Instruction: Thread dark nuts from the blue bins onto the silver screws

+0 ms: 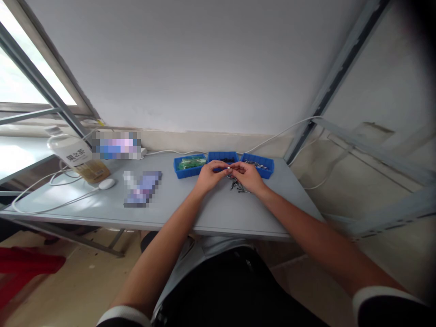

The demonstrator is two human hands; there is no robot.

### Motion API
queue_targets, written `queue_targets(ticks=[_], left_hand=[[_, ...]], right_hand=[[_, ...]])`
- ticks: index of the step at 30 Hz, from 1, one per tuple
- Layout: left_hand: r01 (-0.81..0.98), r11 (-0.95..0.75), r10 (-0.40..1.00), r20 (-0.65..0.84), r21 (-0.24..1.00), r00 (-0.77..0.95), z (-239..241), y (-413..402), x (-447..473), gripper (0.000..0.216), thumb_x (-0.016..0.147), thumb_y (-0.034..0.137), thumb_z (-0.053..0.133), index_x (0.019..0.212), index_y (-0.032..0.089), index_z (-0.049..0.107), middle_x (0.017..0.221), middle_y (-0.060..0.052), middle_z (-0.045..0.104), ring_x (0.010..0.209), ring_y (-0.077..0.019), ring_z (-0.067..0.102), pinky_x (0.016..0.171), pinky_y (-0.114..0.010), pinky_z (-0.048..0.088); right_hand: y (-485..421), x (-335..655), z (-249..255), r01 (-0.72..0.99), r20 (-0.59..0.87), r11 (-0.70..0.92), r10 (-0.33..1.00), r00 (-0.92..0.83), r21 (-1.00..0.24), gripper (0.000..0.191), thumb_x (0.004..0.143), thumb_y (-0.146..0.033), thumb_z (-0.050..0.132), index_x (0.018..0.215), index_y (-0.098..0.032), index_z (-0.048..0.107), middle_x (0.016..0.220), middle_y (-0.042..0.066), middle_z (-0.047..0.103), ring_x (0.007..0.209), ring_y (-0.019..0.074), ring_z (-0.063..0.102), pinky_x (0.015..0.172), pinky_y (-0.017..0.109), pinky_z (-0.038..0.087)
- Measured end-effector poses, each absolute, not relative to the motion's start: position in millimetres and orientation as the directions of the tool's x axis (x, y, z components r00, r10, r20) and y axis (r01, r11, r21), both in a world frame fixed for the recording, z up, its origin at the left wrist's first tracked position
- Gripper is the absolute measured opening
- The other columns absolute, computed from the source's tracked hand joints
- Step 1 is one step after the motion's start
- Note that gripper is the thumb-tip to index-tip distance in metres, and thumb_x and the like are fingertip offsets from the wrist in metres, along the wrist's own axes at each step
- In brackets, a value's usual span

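My left hand (211, 176) and my right hand (250, 177) meet over the table, fingertips pinched together. A tiny shiny piece (229, 169) shows between them, too small to name. Just below the fingers lies a small loose pile of metal screws (242, 190) on the tabletop. Behind the hands stand three blue bins. The left bin (187, 173) holds green plastic-like pieces (191, 162). Dark small parts fill the middle bin (222, 155), partly hidden by my left hand. In the right bin (269, 171) are long silver screws (254, 164).
On the grey table (163, 200), a large drink bottle (78, 156) stands tilted in view at left, beside a white round puck (106, 184) on a cable. A blurred flat object (145, 188) lies nearby. White cables run along the wall; a metal post (313, 109) rises at right.
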State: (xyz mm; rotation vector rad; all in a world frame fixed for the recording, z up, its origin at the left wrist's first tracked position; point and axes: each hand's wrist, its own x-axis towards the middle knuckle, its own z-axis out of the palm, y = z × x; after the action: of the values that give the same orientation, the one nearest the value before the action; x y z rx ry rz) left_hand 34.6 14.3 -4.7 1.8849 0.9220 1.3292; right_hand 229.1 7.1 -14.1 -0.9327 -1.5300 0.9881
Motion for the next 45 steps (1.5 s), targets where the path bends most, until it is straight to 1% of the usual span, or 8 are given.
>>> queue_targets(ticks=[4,7,15,22,30,36,41,45], left_hand=[[0.169,-0.532,0.837,0.484,0.83,0.255,-3.5,13.4,35.1,0.026,0.081,0.045,0.083,0.098,0.026,0.083,0.114,-0.01,0.075,0.111,-0.0245,0.069,0.1,-0.041,0.055],[0.172,-0.53,0.836,0.479,0.83,0.267,-2.3,12.6,35.9,0.024,0.082,0.044,0.083,0.098,0.026,0.083,0.114,-0.009,0.074,0.112,-0.0244,0.068,0.1,-0.041,0.056],[0.227,-0.53,0.845,0.487,0.817,0.221,-2.9,11.4,34.6,0.025,0.089,0.043,0.075,0.103,0.023,0.081,0.114,-0.01,0.075,0.108,-0.0234,0.07,0.094,-0.037,0.056],[0.309,-0.533,0.846,0.49,0.788,0.208,-1.7,12.2,32.5,0.026,0.094,0.045,0.068,0.099,0.023,0.082,0.11,-0.008,0.078,0.108,-0.024,0.07,0.101,-0.039,0.053],[0.257,-0.466,0.882,0.42,0.847,0.214,-2.8,13.3,33.5,0.025,0.09,0.043,0.072,0.101,0.023,0.082,0.114,-0.009,0.077,0.11,-0.0255,0.07,0.105,-0.041,0.052],[0.236,-0.476,0.871,0.418,0.847,0.257,-3.5,14.1,34.6,0.023,0.088,0.042,0.073,0.097,0.023,0.082,0.113,-0.009,0.077,0.113,-0.0261,0.069,0.107,-0.042,0.051],[0.207,-0.432,0.894,0.386,0.878,0.226,-5.5,15.6,34.0,0.027,0.089,0.046,0.073,0.096,0.022,0.082,0.108,-0.009,0.078,0.107,-0.0251,0.07,0.103,-0.041,0.053],[0.171,-0.446,0.883,0.4,0.879,0.245,-4.1,15.3,33.0,0.027,0.086,0.046,0.077,0.097,0.022,0.082,0.111,-0.009,0.078,0.108,-0.0251,0.07,0.104,-0.041,0.053]], right_hand=[[6.0,229.7,-12.5,0.066,0.305,0.316,0.942,-0.141,-0.946,0.038,0.079,-0.05,0.078,0.102,-0.019,0.075,0.088,0.006,0.076,0.063,0.015,0.064,0.052,0.026,0.052],[6.6,230.0,-12.8,0.055,0.273,0.284,0.95,-0.152,-0.957,0.04,0.078,-0.05,0.079,0.102,-0.019,0.075,0.083,0.004,0.075,0.056,0.0124,0.059,0.047,0.025,0.047],[2.7,227.3,-9.7,0.041,0.211,0.226,0.952,-0.22,-0.973,0.039,0.078,-0.054,0.081,0.094,-0.018,0.076,0.074,0.002,0.071,0.053,0.0106,0.055,0.047,0.024,0.047],[3.1,225.7,-10.2,0.017,0.229,0.239,0.948,-0.22,-0.971,0.039,0.079,-0.057,0.08,0.091,-0.02,0.077,0.085,0.006,0.074,0.065,0.0147,0.064,0.046,0.023,0.048],[6.5,228.7,-17.6,0.09,0.207,0.239,0.939,-0.273,-0.967,0.038,0.083,-0.056,0.076,0.091,-0.019,0.076,0.073,0.003,0.072,0.05,0.0102,0.056,0.047,0.023,0.047],[2.0,227.6,-13.0,0.149,0.189,0.243,0.932,-0.308,-0.958,0.034,0.085,-0.053,0.074,0.084,-0.019,0.073,0.069,0.002,0.07,0.049,0.0101,0.055,0.047,0.022,0.047],[1.9,226.7,-11.1,0.145,0.195,0.242,0.941,-0.276,-0.959,0.034,0.083,-0.053,0.075,0.086,-0.019,0.073,0.069,0.002,0.069,0.049,0.0098,0.054,0.045,0.022,0.046],[4.5,228.1,-10.7,0.112,0.203,0.233,0.951,-0.232,-0.966,0.039,0.078,-0.055,0.08,0.09,-0.019,0.074,0.069,0.002,0.07,0.049,0.0106,0.055,0.043,0.023,0.047]])
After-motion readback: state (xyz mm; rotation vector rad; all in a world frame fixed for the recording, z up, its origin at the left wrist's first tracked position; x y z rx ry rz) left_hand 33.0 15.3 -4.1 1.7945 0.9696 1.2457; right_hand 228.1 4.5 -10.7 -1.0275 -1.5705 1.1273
